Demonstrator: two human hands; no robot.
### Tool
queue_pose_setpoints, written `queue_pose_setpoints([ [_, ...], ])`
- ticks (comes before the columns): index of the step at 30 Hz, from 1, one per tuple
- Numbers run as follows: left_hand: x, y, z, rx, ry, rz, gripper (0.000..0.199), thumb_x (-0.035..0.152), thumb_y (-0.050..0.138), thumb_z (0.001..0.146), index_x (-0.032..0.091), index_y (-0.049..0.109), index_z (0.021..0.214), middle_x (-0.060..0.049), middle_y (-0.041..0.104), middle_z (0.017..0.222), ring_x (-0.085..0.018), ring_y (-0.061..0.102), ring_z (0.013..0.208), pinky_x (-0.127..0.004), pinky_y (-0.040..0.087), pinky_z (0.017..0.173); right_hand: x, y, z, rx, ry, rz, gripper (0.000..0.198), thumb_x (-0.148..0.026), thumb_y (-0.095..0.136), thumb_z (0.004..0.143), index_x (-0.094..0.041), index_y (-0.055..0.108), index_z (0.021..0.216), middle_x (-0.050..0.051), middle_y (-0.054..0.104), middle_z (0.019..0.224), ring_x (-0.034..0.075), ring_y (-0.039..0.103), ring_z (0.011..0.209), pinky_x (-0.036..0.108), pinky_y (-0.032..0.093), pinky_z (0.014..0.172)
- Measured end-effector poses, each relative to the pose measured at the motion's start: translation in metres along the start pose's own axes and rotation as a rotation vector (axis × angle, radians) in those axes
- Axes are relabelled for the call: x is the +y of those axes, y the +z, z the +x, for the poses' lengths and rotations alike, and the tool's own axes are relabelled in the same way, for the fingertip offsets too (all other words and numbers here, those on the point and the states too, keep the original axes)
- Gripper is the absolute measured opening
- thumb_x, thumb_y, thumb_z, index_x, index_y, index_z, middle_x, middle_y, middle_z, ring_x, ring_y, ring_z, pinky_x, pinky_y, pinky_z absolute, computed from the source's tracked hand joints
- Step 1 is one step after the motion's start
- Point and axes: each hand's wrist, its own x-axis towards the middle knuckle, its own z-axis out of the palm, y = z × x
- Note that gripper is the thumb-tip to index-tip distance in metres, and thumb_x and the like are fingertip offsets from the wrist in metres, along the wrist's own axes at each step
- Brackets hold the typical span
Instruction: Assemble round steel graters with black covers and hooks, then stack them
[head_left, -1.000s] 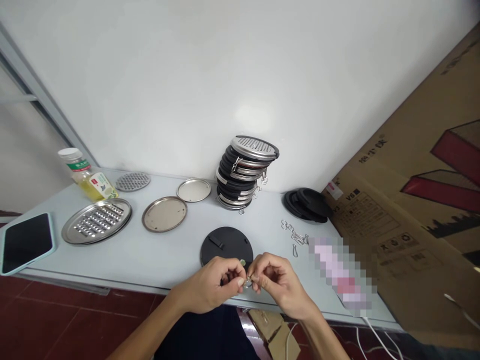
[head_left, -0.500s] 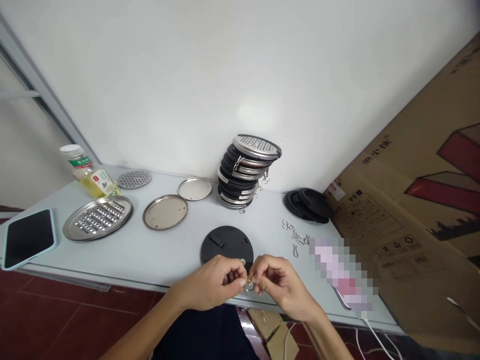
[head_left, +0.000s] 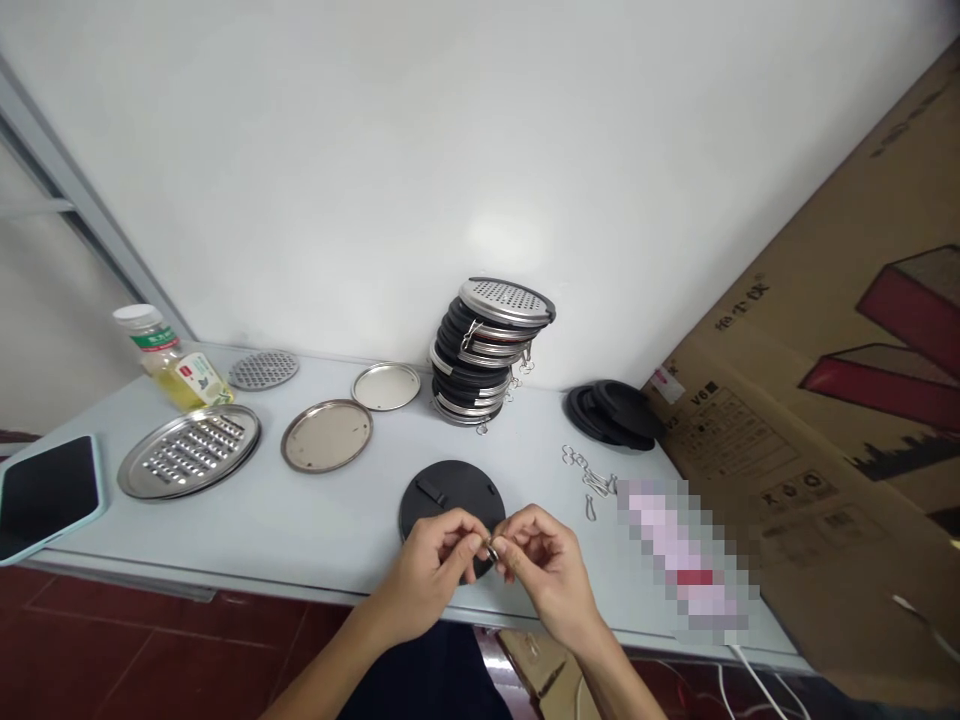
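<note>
My left hand [head_left: 441, 568] and my right hand [head_left: 546, 572] meet at their fingertips, both closed in a pinch. Between them is a small shiny metal piece [head_left: 491, 551], ring-like, mostly covered by the fingers. Below and behind the hands a round black plastic disc [head_left: 457, 497] lies flat on the table, with a raised tab on its face. To the right lie several loose wire clips [head_left: 592, 480].
A stack of round graters [head_left: 491, 350] with black rims leans at the wall. Steel discs [head_left: 326, 436], a grater plate [head_left: 191, 455], a bottle [head_left: 176, 365] and a phone [head_left: 51, 498] are at left. Black discs [head_left: 615, 412] and a large carton [head_left: 810, 480] stand right.
Both hands have come slightly forward over the black disc, fingertips still together. The small metal piece has turned between them. The camera view has tilted a little.
</note>
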Motion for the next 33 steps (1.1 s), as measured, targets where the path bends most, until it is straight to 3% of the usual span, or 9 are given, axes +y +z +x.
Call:
queue_pose_setpoints([
  [4,0.003,0.004,-0.005,0.064,-0.004,0.013,0.026,0.041,0.056,0.093,0.017,0.064,0.100,-0.004,0.068,0.088,-0.013,0.061,0.074,-0.023,0.046,0.063,0.002,0.003,-0.004,0.105,-0.108,-0.159,0.020,-0.034,0.071,0.086,-0.019,0.062,0.076,0.003,0.069,0.071,0.014,0.061,0.061,0.025,0.049,0.057],
  [7,0.007,0.006,-0.005,0.123,0.014,0.038,0.023,0.038,0.065,0.087,0.016,0.063,0.094,-0.004,0.068,0.085,-0.014,0.061,0.074,-0.023,0.047,0.063,0.002,0.005,-0.008,0.134,-0.193,-0.250,0.014,-0.029,0.069,0.087,-0.020,0.064,0.077,0.005,0.071,0.076,0.017,0.065,0.068,0.027,0.051,0.063],
  [16,0.000,0.014,-0.005,0.235,0.044,0.038,0.014,0.029,0.063,0.088,0.016,0.066,0.084,-0.003,0.068,0.078,-0.014,0.061,0.070,-0.023,0.048,0.062,0.000,0.011,-0.012,0.165,-0.305,-0.354,0.011,-0.019,0.061,0.090,-0.020,0.065,0.079,0.005,0.072,0.080,0.018,0.067,0.073,0.027,0.052,0.066],
  [20,-0.001,0.012,-0.010,0.299,0.241,0.167,0.010,0.019,0.063,0.087,0.018,0.063,0.077,0.000,0.067,0.073,-0.012,0.060,0.068,-0.024,0.047,0.065,0.001,0.012,-0.013,0.210,-0.293,-0.342,0.010,-0.021,0.063,0.089,-0.020,0.066,0.080,0.004,0.071,0.076,0.016,0.065,0.068,0.026,0.051,0.062],
  [22,-0.002,0.008,-0.012,0.294,0.400,0.230,0.011,0.015,0.061,0.087,0.019,0.062,0.077,0.000,0.067,0.074,-0.013,0.061,0.071,-0.025,0.047,0.069,0.002,0.012,-0.012,0.223,-0.271,-0.324,0.010,-0.023,0.065,0.089,-0.020,0.066,0.079,0.003,0.070,0.073,0.015,0.062,0.063,0.025,0.049,0.059],
  [24,-0.003,0.003,-0.013,0.270,0.464,0.288,0.007,0.014,0.060,0.087,0.019,0.061,0.083,-0.001,0.066,0.079,-0.014,0.061,0.075,-0.026,0.047,0.071,0.001,0.012,-0.012,0.225,-0.265,-0.311,0.011,-0.024,0.066,0.089,-0.020,0.065,0.078,0.002,0.069,0.072,0.015,0.061,0.063,0.024,0.049,0.059],
  [29,0.002,-0.005,-0.017,0.171,0.215,0.362,0.009,0.028,0.058,0.091,0.020,0.063,0.093,-0.002,0.061,0.087,-0.014,0.057,0.074,-0.027,0.044,0.067,-0.003,0.015,-0.017,0.164,-0.294,-0.319,0.012,-0.020,0.064,0.089,-0.021,0.063,0.077,0.001,0.069,0.073,0.015,0.063,0.067,0.025,0.050,0.064],
  [33,0.004,-0.003,-0.018,0.129,0.172,0.317,0.016,0.029,0.053,0.095,0.020,0.064,0.087,-0.001,0.059,0.081,-0.012,0.054,0.070,-0.024,0.042,0.064,-0.004,0.019,-0.020,0.117,-0.305,-0.321,0.013,-0.017,0.061,0.090,-0.021,0.063,0.077,0.001,0.068,0.073,0.015,0.063,0.067,0.026,0.050,0.065],
])
